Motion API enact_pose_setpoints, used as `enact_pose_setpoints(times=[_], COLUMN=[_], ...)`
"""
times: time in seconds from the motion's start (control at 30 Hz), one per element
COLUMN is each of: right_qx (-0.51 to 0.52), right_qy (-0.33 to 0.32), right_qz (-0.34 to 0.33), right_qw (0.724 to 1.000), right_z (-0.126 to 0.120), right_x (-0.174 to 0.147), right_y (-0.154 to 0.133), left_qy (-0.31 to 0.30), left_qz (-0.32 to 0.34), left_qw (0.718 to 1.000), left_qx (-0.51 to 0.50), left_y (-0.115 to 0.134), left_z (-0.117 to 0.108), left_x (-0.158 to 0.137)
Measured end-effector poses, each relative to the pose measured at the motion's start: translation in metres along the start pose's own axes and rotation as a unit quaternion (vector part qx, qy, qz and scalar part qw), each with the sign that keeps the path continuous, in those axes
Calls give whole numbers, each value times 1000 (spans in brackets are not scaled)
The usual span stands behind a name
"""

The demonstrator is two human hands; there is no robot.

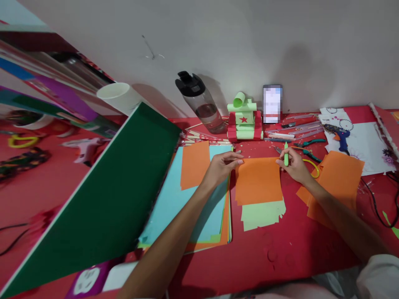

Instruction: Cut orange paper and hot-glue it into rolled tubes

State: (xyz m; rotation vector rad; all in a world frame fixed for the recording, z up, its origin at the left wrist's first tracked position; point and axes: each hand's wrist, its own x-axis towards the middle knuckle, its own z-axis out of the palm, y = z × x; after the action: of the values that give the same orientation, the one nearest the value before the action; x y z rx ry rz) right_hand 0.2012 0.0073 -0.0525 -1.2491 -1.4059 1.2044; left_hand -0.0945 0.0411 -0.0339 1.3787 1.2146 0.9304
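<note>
An orange paper sheet [258, 180] lies in front of me, partly over a pale green sheet [263, 215] with a ragged right edge. My left hand [225, 164] is closed, pinching the orange sheet's top left corner between thumb and fingers. At the top right corner, the thumb of my right hand [293, 165] touches the same sheet. A slim light-green pen-like tool [286, 154] stands upright in my right fingers. Under my left forearm is a stack of coloured paper, light blue sheet [168, 203] uppermost, with a smaller orange piece [195, 164] on it.
A large dark green board [102, 199] leans at left. Behind stand a water bottle [204, 106], a green-and-red paper model [245, 120] and a phone [272, 104]. At right are more orange sheets [339, 178], pliers [313, 142] and a blue glue gun [342, 137].
</note>
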Motion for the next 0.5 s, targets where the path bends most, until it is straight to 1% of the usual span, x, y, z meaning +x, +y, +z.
enact_pose_setpoints(times=[0.13,0.33,0.5], right_qx=[-8,-30,-11], right_qy=[15,33,43], right_qz=[-13,-21,-17], right_qw=[1000,999,999], right_z=[2,2,2], right_x=[0,-1,0], right_y=[-2,-4,-5], left_qy=[-10,-62,-83], left_qz=[4,25,1], left_qw=[1000,997,995], left_qx=[1,33,47], left_y=[1,-7,-8], left_z=[-1,-2,-6], left_x=[0,2,3])
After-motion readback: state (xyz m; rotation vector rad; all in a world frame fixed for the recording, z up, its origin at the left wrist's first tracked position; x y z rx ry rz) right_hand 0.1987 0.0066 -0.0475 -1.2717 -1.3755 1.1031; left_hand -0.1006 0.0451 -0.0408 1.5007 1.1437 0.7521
